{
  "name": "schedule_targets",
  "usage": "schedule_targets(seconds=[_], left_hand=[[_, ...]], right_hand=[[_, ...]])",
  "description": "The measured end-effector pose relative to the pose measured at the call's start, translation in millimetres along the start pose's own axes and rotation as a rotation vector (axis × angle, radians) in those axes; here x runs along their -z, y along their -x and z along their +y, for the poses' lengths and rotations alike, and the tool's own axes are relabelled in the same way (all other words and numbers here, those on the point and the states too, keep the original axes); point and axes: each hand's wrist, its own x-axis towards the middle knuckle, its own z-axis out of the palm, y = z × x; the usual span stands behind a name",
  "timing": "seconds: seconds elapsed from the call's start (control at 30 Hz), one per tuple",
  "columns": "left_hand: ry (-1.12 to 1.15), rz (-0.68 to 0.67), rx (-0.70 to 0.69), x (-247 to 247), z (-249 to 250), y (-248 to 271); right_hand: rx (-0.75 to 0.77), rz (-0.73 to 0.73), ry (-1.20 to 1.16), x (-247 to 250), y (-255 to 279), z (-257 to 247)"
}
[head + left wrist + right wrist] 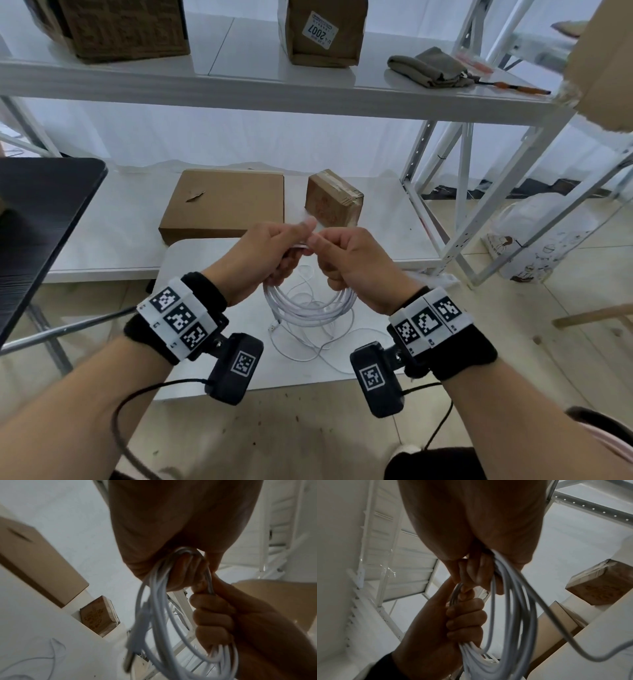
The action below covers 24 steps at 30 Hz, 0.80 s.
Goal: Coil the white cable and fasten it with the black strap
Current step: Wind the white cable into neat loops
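Note:
The white cable hangs as a coil of several loops between both hands, held above a small white table. My left hand grips the top of the coil with curled fingers. My right hand grips the same bundle right beside it, thumbs almost touching. In the left wrist view the cable loops down from my fist and the right hand closes on it. In the right wrist view the cable drops past the left hand. A loose tail of cable lies on the table. No black strap is visible.
A flat cardboard box and a small taped box sit on the low white shelf behind the table. More boxes and a grey cloth lie on the upper shelf. A black tabletop is at left; a white metal rack at right.

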Motion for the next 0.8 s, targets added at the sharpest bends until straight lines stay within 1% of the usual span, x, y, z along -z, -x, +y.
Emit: schedule_targets(seconds=[0.1, 0.23, 0.3, 0.37, 0.43, 0.5, 0.53, 0.63, 0.7, 0.8], left_hand=[[-0.021, 0.079, -0.091, -4, -2, -3], [-0.045, 0.175, -0.207, -9, -3, -6], [-0.002, 0.216, -0.216, -10, -5, -8], [0.115, 0.261, -0.189, -8, -8, -12], [0.232, 0.28, -0.165, -7, -9, -14], [0.315, 0.261, -0.144, -7, -9, -13], [0.337, 0.246, -0.133, -7, -9, -13], [0.313, 0.197, -0.087, -5, -8, -10], [0.258, 0.144, -0.057, 1, -7, -9], [0.196, 0.072, -0.019, 8, -3, -7]], right_hand=[[-0.036, 0.001, -0.051, 2, 1, -1], [0.0, 0.044, -0.117, 4, 0, 0], [0.022, 0.082, -0.14, 4, 1, 3], [0.025, 0.113, -0.195, 2, 2, 4], [0.017, 0.145, -0.302, 0, 1, 2], [0.022, 0.195, -0.361, -2, -1, -1], [0.032, 0.226, -0.34, -3, -3, -1], [0.077, 0.299, -0.173, -3, -7, 0], [0.101, 0.305, -0.06, -2, -8, 1], [0.108, 0.269, 0.031, -3, -7, 2]])
